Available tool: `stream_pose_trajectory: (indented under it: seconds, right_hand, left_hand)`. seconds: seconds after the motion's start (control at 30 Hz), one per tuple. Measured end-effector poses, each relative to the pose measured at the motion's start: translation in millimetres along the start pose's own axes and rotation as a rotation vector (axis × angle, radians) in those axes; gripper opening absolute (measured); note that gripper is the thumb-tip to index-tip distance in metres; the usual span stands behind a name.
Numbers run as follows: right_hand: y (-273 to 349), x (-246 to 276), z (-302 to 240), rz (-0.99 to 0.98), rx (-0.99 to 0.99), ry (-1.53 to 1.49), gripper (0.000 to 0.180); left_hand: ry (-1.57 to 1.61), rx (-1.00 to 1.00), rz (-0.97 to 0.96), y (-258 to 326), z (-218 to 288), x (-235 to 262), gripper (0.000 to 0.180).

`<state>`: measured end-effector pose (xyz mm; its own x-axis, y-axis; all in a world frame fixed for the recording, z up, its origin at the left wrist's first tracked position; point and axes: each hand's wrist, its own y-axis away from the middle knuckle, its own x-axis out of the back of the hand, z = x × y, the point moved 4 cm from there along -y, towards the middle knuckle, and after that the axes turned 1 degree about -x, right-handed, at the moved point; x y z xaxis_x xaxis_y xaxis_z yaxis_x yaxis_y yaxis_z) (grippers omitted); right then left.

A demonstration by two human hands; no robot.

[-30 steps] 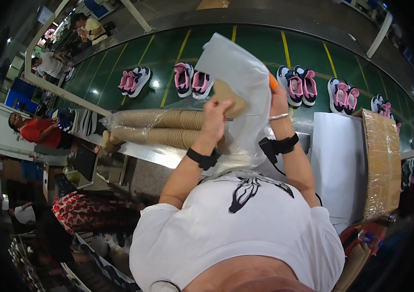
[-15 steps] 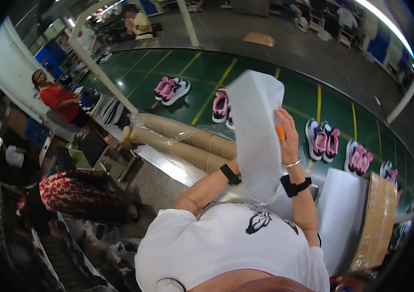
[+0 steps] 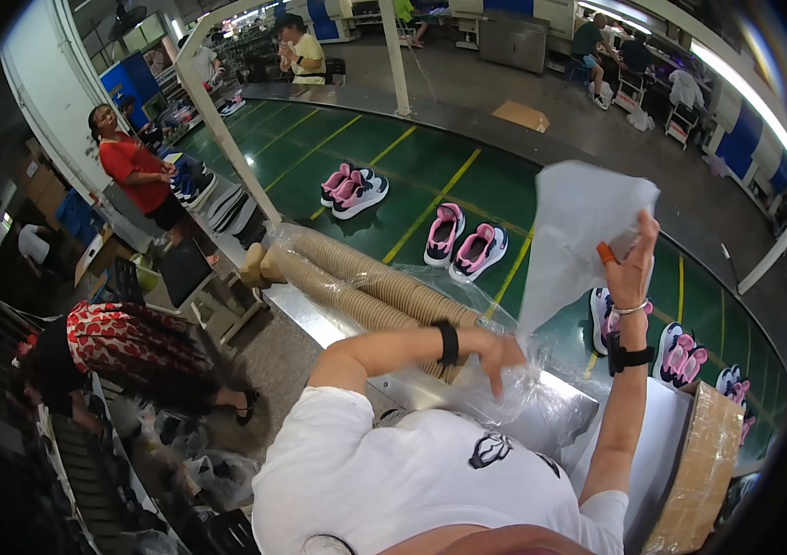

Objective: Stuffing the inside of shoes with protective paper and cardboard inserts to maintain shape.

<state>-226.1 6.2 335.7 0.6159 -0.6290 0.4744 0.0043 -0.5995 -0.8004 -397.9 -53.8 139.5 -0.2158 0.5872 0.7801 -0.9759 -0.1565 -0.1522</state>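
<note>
My right hand [image 3: 630, 264], with an orange cover on one finger, is closed on a sheet of thin white paper [image 3: 578, 231] raised over the green conveyor. The paper fans out at the top and narrows to a low corner near my left hand [image 3: 493, 356]. That hand is bent downward at the bunched clear plastic [image 3: 527, 379], its fingers curled into it and partly hidden. Behind the paper, a pink, navy and white pair of shoes [image 3: 601, 319] is partly covered. Another such pair [image 3: 467, 245] stands left of the paper.
Long ribbed brown rolls [image 3: 365, 287] in clear wrap lie along the metal ledge [image 3: 319, 324] at left. A cardboard box [image 3: 703, 472] stands at my right. More shoe pairs [image 3: 353, 190] sit on the green conveyor [image 3: 301, 153]. A person in red [image 3: 134, 171] stands far left; another bends over [image 3: 125, 356].
My right hand has carried the paper up and to the right, away from my body. My left hand has moved right and down onto the plastic. The view has shifted slightly.
</note>
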Motion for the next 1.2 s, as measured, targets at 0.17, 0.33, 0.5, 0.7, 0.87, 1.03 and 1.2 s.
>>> stream_pose_trajectory:
  seconds: [0.17,0.33,0.5,0.7,0.87,1.03,1.2]
  right_hand:
    - [34,-7,-22,0.301,-0.245,-0.140,0.093]
    - [68,-6,-32,0.417,-0.394,-0.237,0.099]
    - [80,2,-8,0.422,-0.422,-0.403,0.092]
    - [66,38,-5,0.089,0.068,0.075,0.036]
    - [92,48,77,0.203,-0.510,0.230,0.037]
    - [123,-1,141,-0.153,-0.738,-0.637,0.046]
    - [150,42,281,-0.357,-1.040,-0.014,0.066]
  left_hand:
    - [1.106,-0.032,0.449,-86,-25,-9,0.059]
    - [1.749,0.109,1.033,-91,11,110,0.028]
    - [1.550,0.103,0.862,-110,-13,118,0.024]
    - [1.028,0.255,0.591,-136,-34,60,0.048]
    - [1.721,0.219,0.533,-157,-7,53,0.060]
    - [1.109,0.196,0.567,-170,-35,24,0.064]
    - [1.399,0.402,0.469,-175,-99,29,0.038]
